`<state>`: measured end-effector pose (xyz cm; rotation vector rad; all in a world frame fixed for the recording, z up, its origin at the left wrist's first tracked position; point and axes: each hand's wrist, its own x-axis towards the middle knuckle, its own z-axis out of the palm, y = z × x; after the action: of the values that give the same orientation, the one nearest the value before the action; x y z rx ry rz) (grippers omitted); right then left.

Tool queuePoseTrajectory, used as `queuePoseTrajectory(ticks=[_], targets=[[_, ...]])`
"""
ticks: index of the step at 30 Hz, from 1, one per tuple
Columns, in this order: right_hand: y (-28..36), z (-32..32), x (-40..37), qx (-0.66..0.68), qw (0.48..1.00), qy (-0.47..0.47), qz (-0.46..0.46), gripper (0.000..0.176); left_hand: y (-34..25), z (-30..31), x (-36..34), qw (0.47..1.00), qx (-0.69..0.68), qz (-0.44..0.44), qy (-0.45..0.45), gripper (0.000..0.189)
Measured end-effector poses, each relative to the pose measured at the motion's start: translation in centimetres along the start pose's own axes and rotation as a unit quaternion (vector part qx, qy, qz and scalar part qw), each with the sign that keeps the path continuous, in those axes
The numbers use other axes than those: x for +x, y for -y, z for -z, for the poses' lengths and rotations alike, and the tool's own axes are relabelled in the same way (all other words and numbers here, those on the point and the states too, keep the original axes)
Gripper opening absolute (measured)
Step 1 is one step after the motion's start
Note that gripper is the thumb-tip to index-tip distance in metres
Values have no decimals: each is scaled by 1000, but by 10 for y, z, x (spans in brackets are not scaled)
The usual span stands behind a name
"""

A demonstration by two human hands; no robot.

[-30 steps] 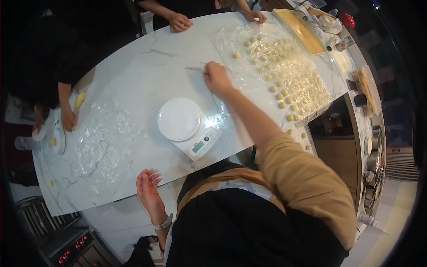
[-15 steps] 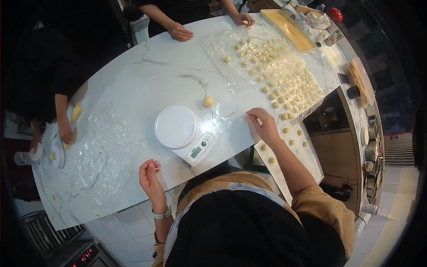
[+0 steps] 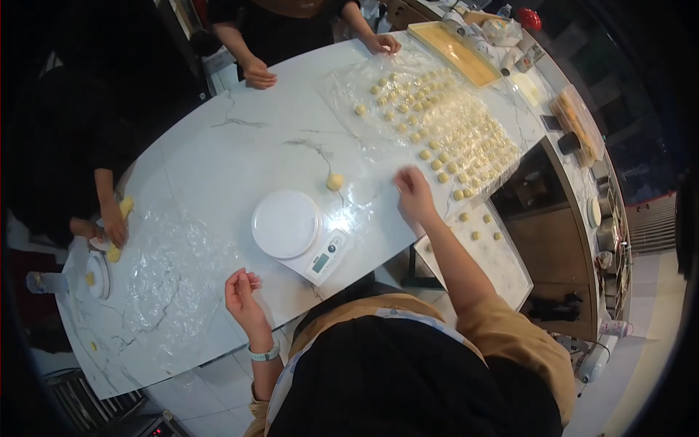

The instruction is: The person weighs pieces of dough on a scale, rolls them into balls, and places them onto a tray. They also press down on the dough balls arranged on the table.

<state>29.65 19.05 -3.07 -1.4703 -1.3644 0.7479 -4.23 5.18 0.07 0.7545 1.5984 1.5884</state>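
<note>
A white digital kitchen scale (image 3: 285, 224) stands on the marble table in front of me, its round platform bare. Beyond it sits a single pale yellow dough ball (image 3: 334, 182). Close to the scale's left front side, my left hand (image 3: 245, 293) hovers palm up with loosely curled fingers and nothing visible in it. My right hand (image 3: 415, 193) is over the table right of the scale, between the dough ball and the plastic sheet; its fingers are smeared by motion. Many small dough balls (image 3: 443, 177) lie under or on the clear plastic sheet (image 3: 349, 87).
A tray (image 3: 510, 266) with several dough pieces sits below the table edge at right. A person's hands (image 3: 258, 74) rest at the far edge; another person's hand (image 3: 114, 224) works dough at left beside a second scale (image 3: 99, 273). A yellow tray (image 3: 455, 52) stands far right.
The view has shifted slightly. My right hand has moved a little left and now looks blurred. At left, the other person's hands have come together by the dough.
</note>
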Motion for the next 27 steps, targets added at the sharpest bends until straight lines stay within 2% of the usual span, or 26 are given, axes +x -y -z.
queuePoseTrajectory(ticks=[2, 3, 6, 7, 9, 10, 12, 13, 16, 17, 19, 20, 22, 23, 25, 26, 27], targets=[[7, -21, 11, -51, 994, 43, 82, 16, -1, 1, -2, 1000, -16, 10, -2, 17], [16, -25, -1, -61, 993, 97, 25, 18, -4, 3, -3, 1000, -11, 2, -4, 16], [-3, -11, -45, -12, 994, 87, 71, 20, -7, 19, 7, 1000, -2, -22, -8, 16], [-8, -10, -33, -13, 994, 83, 73, 20, -6, 22, 8, 1000, 4, -21, -19, 16], [-20, -5, -6, 15, 999, -38, -24, 24, -4, 28, 14, 1000, -11, -1, -14, 16], [-19, -11, 2, 12, 999, -41, -31, 24, -3, 31, 14, 999, -25, 19, -15, 16], [-7, -34, 21, -12, 998, -14, 52, 24, -10, 29, 15, 1000, -21, 15, -7, 16], [7, -37, 7, -44, 998, 28, 19, 26, -15, 30, 17, 1000, -12, 6, -2, 16], [2, -25, -41, -59, 994, 47, 73, 27, -15, 42, 23, 1000, -12, -27, -4, 15], [-8, -21, -32, -56, 995, 43, 76, 27, -15, 45, 28, 999, -12, -33, -1, 15], [-32, -16, -11, -75, 992, -92, 37, 29, -16, 54, 32, 1000, 8, -11, -20, 15], [-29, -22, -2, -76, 992, -94, 30, 29, -17, 58, 33, 1000, 12, -7, -16, 15], [-10, -36, 19, -74, 991, -89, 69, 12, -21, 53, 40, 1000, -3, -22, 15, 15], [-3, -37, 4, -76, 991, -88, 65, 12, -26, 48, 40, 1000, -2, -17, 16, 15], [8, -43, -28, -37, 997, -15, 69, 22, -44, 37, 48, 997, 18, -71, 40, 14], [12, -35, -25, -37, 997, -16, 71, 22, -51, 30, 56, 996, 17, -73, 40, 14], [13, -19, -24, -67, 997, -45, 20, 21, -57, 26, 64, 991, 34, -115, 58, 15]])
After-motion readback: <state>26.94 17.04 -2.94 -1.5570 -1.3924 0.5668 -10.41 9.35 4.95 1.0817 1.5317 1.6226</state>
